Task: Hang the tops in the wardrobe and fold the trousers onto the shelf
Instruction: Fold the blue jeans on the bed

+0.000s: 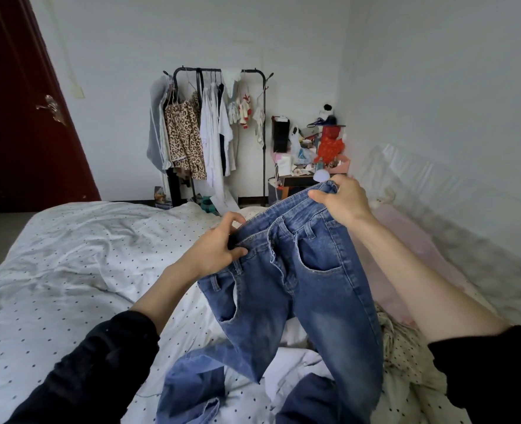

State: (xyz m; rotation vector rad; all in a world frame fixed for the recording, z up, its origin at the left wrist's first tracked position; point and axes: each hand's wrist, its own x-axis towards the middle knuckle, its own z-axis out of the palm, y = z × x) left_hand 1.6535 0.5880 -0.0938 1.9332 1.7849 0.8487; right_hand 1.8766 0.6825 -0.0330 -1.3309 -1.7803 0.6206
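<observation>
- You hold the blue jeans up over the bed, legs trailing onto the dotted sheet.
- Your left hand pinches the waistband; your right hand grips its far end, higher.
- The clothes rack stands beyond, against the wall.

You're in a home bedroom: a bed with a dotted white cover fills the foreground, a black clothes rack hung with tops stands against the wall at 12 o'clock, a cluttered bedside table at 1 o'clock, a dark red door at 10 o'clock.
</observation>
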